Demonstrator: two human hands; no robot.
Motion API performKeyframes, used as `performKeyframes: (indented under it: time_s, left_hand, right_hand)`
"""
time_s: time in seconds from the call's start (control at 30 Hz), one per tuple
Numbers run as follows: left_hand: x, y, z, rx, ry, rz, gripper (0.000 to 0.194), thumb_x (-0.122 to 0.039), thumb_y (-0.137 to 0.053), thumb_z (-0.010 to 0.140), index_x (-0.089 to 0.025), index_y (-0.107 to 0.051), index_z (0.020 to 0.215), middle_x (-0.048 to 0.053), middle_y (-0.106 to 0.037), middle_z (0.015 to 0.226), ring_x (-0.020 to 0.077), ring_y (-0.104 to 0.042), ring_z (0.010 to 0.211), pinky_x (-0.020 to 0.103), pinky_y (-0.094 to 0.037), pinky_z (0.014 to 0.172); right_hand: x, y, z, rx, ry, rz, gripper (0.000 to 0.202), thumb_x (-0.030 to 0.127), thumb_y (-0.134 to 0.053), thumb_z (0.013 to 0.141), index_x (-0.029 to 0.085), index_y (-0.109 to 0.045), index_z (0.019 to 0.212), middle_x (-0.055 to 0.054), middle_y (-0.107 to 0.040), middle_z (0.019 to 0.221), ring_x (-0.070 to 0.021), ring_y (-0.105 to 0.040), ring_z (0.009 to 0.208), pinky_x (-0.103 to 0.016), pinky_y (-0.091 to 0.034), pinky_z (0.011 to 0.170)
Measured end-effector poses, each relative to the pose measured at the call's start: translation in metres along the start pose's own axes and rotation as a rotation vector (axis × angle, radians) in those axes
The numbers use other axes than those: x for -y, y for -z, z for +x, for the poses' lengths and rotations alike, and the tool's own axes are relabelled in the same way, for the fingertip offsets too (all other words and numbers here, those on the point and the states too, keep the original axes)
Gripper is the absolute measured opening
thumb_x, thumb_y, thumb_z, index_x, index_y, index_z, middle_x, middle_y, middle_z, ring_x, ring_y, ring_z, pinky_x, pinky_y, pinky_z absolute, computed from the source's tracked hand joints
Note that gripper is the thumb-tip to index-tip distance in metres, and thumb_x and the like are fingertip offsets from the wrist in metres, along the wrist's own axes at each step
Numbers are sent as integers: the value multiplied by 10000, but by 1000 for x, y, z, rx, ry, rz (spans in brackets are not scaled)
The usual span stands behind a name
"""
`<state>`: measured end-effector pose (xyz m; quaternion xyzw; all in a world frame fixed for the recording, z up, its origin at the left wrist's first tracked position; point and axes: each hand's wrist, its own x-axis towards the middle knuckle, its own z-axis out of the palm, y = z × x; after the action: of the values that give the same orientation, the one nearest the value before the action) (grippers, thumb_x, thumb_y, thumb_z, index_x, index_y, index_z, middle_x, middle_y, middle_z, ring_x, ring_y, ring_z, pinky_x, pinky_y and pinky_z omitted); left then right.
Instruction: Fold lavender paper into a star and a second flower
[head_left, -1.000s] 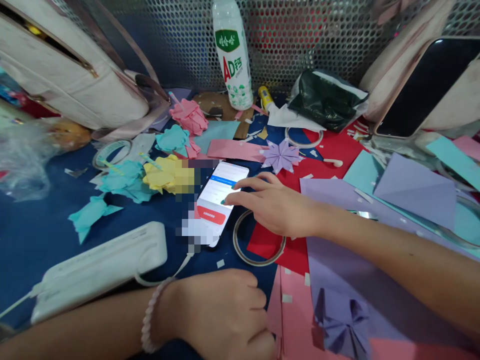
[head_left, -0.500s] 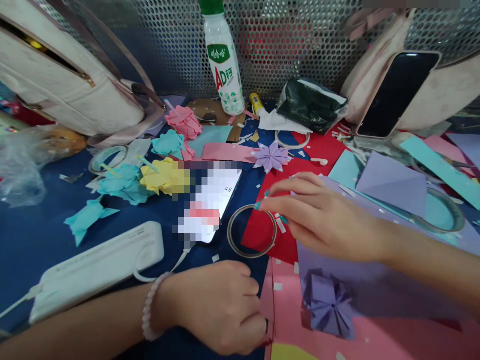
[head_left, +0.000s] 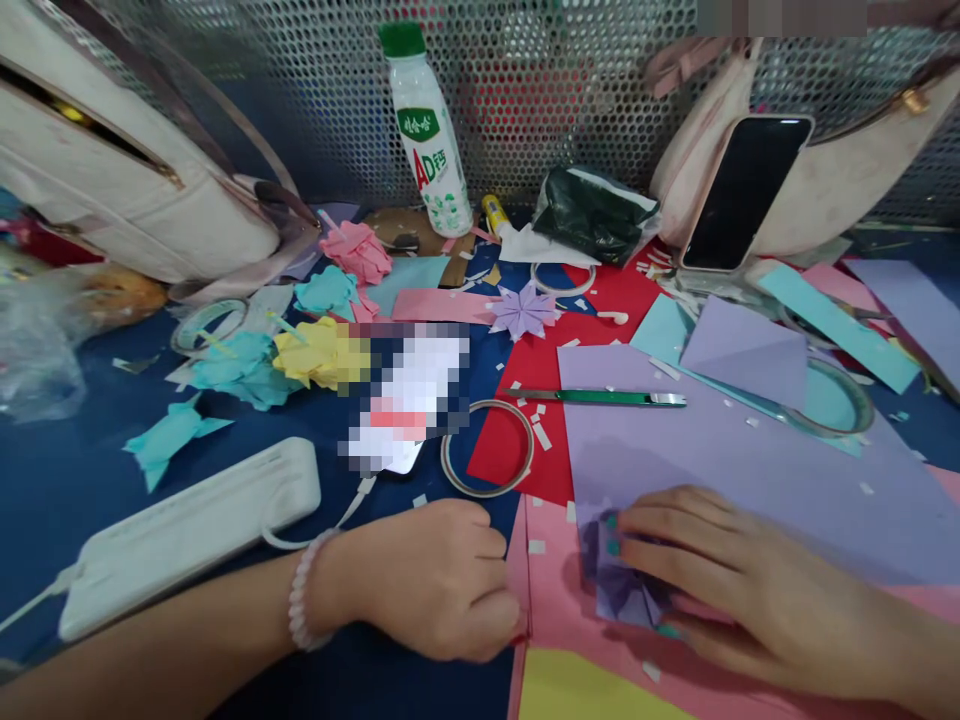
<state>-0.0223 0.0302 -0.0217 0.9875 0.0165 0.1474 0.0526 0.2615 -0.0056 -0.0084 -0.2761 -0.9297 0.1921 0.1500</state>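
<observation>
My right hand [head_left: 720,590] is at a purple folded paper flower [head_left: 632,598], fingertips on its far edge and thumb at its near right side. The hand covers part of the flower, which lies on pink paper [head_left: 555,590]. My left hand [head_left: 442,585] is closed in a fist at the left edge of the pink paper; its fingertips are turned under, so anything inside is hidden. A green craft knife [head_left: 619,397] lies across the red paper [head_left: 510,450] and a large purple sheet [head_left: 750,470]. A narrow tape roll [head_left: 448,450] lies flat beside them.
A lit phone [head_left: 409,400] is cabled near a white power bank [head_left: 195,530]. Behind are origami pieces [head_left: 322,352], a light purple paper star [head_left: 523,310], a bottle [head_left: 431,140] and a dark pouch [head_left: 592,215]. Another phone [head_left: 746,195] leans on a bag [head_left: 832,190]. Paper scraps lie around.
My right hand has moved down toward me, from beside the tape roll to the purple paper flower. The green craft knife now shows where that hand was. My left hand stays almost still.
</observation>
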Motion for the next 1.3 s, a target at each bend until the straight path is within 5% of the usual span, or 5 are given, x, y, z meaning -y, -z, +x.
performKeyframes:
  time_s: [1.03, 1.3]
  left_hand:
    - [2, -1, 7, -52, -17, 52, 424, -182, -373, 954, -177, -474, 542, -18, -434, 463, 127, -382, 432, 306, -226, 425]
    - [4, -2, 8, -77, -25, 8, 223, -201, -400, 967, -143, -603, 898, 30, -652, 744, 143, -563, 682, 289, -409, 601]
  right_hand:
    - [5, -7, -6, -86, -27, 9, 275, 187, -498, 916, 188, -577, 1179, -96, -667, 1117, -196, -601, 1033, -343, -493, 890]
    - [6, -12, -8, -54, -97, 57, 336, 152, -519, 890, 222, -535, 1219, -88, -625, 1167, -191, -579, 1076, -340, -496, 901]
